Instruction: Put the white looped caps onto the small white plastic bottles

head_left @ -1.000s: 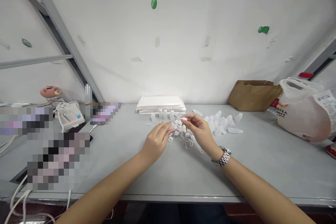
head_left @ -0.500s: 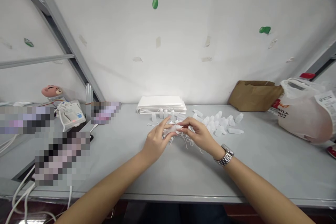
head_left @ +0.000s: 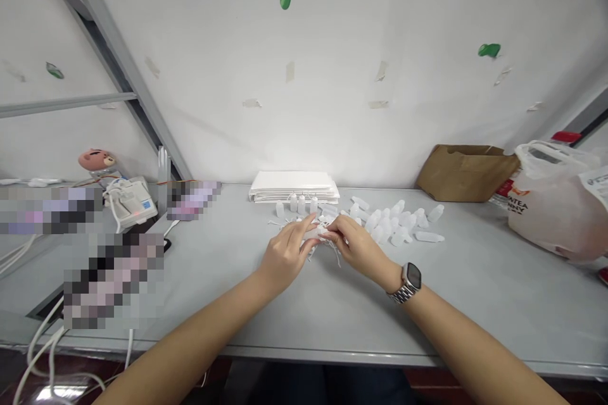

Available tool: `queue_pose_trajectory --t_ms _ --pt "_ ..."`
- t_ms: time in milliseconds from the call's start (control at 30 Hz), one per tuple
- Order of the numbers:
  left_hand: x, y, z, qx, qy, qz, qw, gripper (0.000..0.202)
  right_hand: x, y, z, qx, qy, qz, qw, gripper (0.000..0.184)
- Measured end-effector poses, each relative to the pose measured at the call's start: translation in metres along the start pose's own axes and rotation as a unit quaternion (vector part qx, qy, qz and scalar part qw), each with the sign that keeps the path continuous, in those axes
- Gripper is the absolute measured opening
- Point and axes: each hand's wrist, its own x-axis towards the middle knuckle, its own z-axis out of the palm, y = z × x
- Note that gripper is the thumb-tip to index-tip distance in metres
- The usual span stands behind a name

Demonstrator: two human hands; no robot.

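White bottles point(head_left: 396, 226), grey table point(head_left: 475, 304)

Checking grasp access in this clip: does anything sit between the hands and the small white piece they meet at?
Nothing visible: left hand and right hand both pinch the small white piece, above the loose white parts.

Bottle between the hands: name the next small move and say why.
Probably press its top home: left hand and right hand both pinch the bottle just above the table, near the standing row.
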Motion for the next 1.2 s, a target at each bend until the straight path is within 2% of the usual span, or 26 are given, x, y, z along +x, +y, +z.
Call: queue_pose_trajectory --t_ms 67,133,200,400,500,600,667,733,833,933,1067,1200 --pt "0.000 -0.001 0.001 0.014 0.006 0.017 1.000 0.044 0.000 0.001 -0.001 -0.044 0.004 -0.019 0.999 0.024" --pt "0.001 -0.001 0.001 0.030 0.020 0.029 0.999 0.042 0.001 0.003 -0.003 -0.062 0.002 -0.034 0.997 0.020" --pt "0.002 -0.002 0.000 0.048 0.029 0.042 0.998 0.036 0.001 0.003 -0.006 -0.064 -0.007 -0.051 0.997 0.014" --pt "0.004 -0.002 -0.002 0.070 0.016 0.058 0.996 0.024 0.003 0.001 -0.007 -0.057 -0.012 -0.088 0.994 0.015" --pt "0.003 -0.001 -0.001 0.092 0.022 0.064 0.993 0.030 0.002 -0.001 -0.002 -0.066 -0.021 -0.070 0.995 0.016" --pt "0.001 0.000 0.000 0.104 0.019 0.080 0.991 0.037 0.001 -0.003 0.001 -0.064 -0.050 -0.008 0.997 0.023" --pt "0.001 0.000 0.001 0.095 0.011 0.067 0.993 0.037 0.001 -0.004 0.001 -0.046 -0.073 0.044 0.995 0.029" --pt "0.001 0.001 0.001 0.073 0.003 0.030 0.997 0.036 0.002 -0.003 -0.002 -0.026 -0.081 0.066 0.994 0.029" --pt "0.003 0.002 0.001 0.028 -0.011 -0.023 0.999 0.035 0.004 0.001 -0.009 -0.018 -0.080 0.023 0.996 0.018" --pt "0.003 0.003 0.002 0.004 -0.015 -0.037 0.999 0.036 0.004 0.003 -0.011 -0.024 -0.082 -0.027 0.996 0.015" --pt "0.001 0.002 0.002 0.035 -0.005 -0.004 0.999 0.035 0.003 -0.001 -0.005 -0.029 -0.078 -0.012 0.996 0.017" --pt "0.001 0.001 -0.001 0.117 -0.006 0.068 0.991 0.037 0.000 -0.007 0.005 0.019 -0.074 0.087 0.993 0.023"
